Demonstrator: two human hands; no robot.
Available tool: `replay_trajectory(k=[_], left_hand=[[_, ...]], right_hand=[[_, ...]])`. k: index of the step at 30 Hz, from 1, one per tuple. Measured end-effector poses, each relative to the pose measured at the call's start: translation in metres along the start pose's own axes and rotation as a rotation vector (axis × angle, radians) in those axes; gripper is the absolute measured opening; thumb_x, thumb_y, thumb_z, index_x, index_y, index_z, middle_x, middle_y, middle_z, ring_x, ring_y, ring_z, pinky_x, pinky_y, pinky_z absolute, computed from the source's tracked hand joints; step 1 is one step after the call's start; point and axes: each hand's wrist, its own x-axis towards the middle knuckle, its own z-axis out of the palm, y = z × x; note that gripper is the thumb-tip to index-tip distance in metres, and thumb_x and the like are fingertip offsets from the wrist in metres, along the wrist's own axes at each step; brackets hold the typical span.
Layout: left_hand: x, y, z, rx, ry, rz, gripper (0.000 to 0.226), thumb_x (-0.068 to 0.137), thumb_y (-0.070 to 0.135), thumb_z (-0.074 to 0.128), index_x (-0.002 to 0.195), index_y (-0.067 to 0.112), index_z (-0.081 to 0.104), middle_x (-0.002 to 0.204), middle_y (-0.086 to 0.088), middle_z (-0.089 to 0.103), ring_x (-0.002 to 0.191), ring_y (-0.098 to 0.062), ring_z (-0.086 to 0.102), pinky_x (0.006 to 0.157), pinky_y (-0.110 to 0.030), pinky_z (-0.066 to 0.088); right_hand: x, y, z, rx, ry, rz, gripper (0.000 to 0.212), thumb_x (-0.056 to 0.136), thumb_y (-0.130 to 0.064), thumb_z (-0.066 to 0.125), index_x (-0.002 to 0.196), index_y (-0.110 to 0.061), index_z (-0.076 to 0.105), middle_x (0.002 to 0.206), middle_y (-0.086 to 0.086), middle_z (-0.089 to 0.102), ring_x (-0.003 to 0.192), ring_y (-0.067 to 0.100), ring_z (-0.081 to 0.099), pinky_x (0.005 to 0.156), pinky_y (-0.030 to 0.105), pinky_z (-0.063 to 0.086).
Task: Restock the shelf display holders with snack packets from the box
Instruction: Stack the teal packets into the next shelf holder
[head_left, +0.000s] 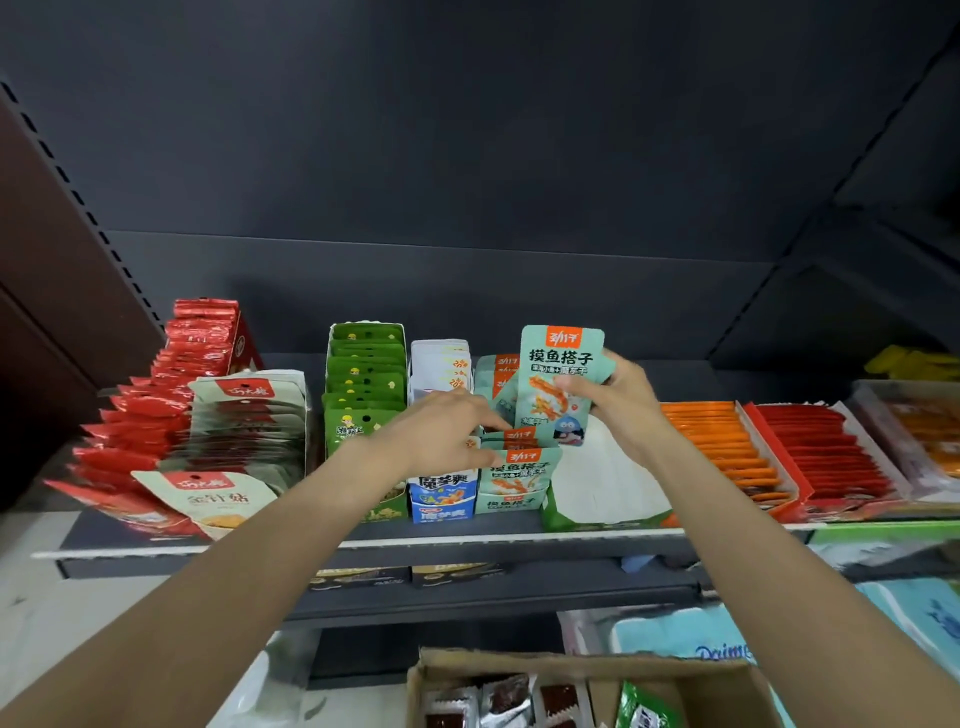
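- The right hand (615, 400) is closed around a teal snack packet (558, 384), held upright above the teal display holder (514, 480).
- The left hand (441, 434), fingers extended, is pressed against that holder's packets.
- The cardboard box (587, 693) is seen below the shelf (363, 545).

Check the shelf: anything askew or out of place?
Yes. The beige mushroom packet at the left front lies flat and tilted, overhanging the shelf edge. The white-lined holder beside the teal packets looks empty.

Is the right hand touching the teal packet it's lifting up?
Touching. The head view shows the right hand with fingers curled round the raised teal packet.
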Motion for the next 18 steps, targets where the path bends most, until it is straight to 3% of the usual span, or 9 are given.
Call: replay_trajectory(k=[6, 9, 15, 18], left_hand=[[-0.001, 0.002, 0.000, 0.002, 0.009, 0.026, 0.047, 0.091, 0.043, 0.055, 0.135, 0.027, 0.051, 0.127, 0.005, 0.056, 0.118, -0.017, 0.046, 0.099, -0.035, 0.037], [-0.001, 0.001, 0.003, 0.025, 0.019, 0.039, 0.046, 0.091, 0.044, 0.055, 0.134, 0.028, 0.052, 0.130, 0.004, 0.056, 0.119, -0.017, 0.046, 0.101, -0.038, 0.037], [-0.001, -0.002, 0.007, 0.028, 0.008, 0.030, 0.046, 0.091, 0.045, 0.053, 0.134, 0.028, 0.051, 0.125, 0.002, 0.057, 0.115, -0.018, 0.047, 0.099, -0.038, 0.037], [-0.003, -0.002, 0.007, 0.022, 0.004, 0.032, 0.046, 0.092, 0.045, 0.053, 0.135, 0.029, 0.050, 0.128, 0.003, 0.055, 0.117, -0.018, 0.045, 0.100, -0.037, 0.035]], right_hand=[[0.005, -0.004, 0.023, -0.196, -0.043, -0.044, 0.025, 0.081, -0.012, 0.071, 0.106, -0.014, 0.064, 0.100, -0.003, 0.069, 0.085, 0.009, 0.069, 0.071, 0.027, 0.057], [0.017, -0.006, 0.045, -0.272, -0.046, -0.061, 0.025, 0.083, -0.013, 0.070, 0.107, -0.008, 0.065, 0.105, 0.005, 0.070, 0.091, 0.018, 0.069, 0.079, 0.037, 0.057], [0.019, 0.006, 0.050, 0.080, 0.035, 0.147, 0.024, 0.085, -0.004, 0.064, 0.108, -0.009, 0.062, 0.111, 0.010, 0.068, 0.094, 0.023, 0.068, 0.081, 0.041, 0.057], [0.013, 0.012, 0.034, 0.126, 0.001, 0.170, 0.033, 0.079, 0.005, 0.068, 0.105, -0.011, 0.059, 0.105, 0.008, 0.069, 0.096, 0.022, 0.066, 0.072, 0.032, 0.056]])
